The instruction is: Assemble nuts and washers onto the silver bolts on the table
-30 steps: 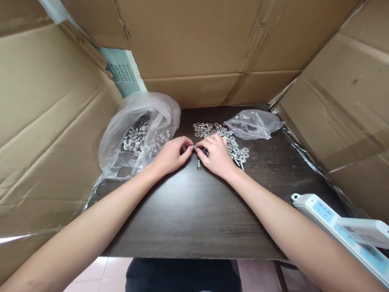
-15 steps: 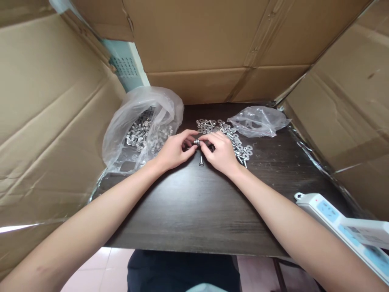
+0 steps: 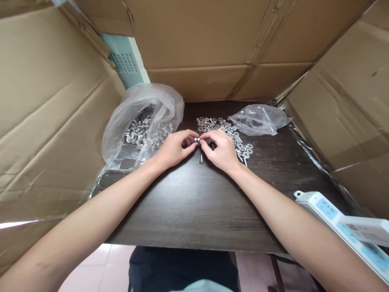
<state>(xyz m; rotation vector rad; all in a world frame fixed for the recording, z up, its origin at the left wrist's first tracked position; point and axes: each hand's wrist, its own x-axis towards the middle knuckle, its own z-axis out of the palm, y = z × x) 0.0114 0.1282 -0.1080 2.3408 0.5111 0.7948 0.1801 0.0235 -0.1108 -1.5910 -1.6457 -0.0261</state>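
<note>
Small bolt (image 3: 197, 140), seemingly between both grips.

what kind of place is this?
Likely a makeshift hand-assembly station: a dark table walled in by cardboard sheets, a plastic bag of bolts, loose washers, a power strip.

Lighting was pretty soft and even, seemed to come from above and a bit to the left. The dark tabletop (image 3: 194, 202) had a dull sheen, and only faint shadows sat under the hands. The clear plastic bag (image 3: 138, 121) caught some white glare. Wide-angle lens bent the cardboard walls (image 3: 45, 121) at the edges. The small metal parts by the fingers looked too tiny to be crisp.
</note>
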